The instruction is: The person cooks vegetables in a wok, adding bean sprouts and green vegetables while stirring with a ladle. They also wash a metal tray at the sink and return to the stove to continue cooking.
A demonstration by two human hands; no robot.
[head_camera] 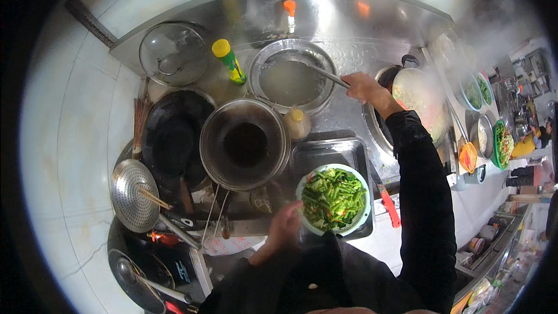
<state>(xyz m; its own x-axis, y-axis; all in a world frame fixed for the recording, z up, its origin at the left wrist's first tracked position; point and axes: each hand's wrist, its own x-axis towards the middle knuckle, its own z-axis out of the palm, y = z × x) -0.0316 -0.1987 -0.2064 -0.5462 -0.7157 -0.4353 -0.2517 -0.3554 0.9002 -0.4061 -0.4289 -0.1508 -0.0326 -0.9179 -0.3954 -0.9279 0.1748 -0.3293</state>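
My right hand (365, 91) grips the metal handle of a ladle (329, 75), whose head lies in a round metal basin (290, 83) of cloudy liquid. My left hand (285, 226), somewhat blurred, is at the left rim of a pale green colander (367, 209) heaped with cut green vegetables (335, 198) and red bits; whether its fingers grip the rim I cannot tell. The colander rests on a black rectangular tray (301, 152). A steaming pan of pale food (418, 96) stands beyond my right forearm. Left of the tray is a metal strainer (245, 144) over a dark pot.
A cleaver with a red handle (390, 209) lies right of the tray. A bottle with a yellow cap (297, 122) and a green shaker (229, 62) stand near the basin. A black wok (174, 135), perforated skimmer (135, 196) and glass lid (174, 54) are at left.
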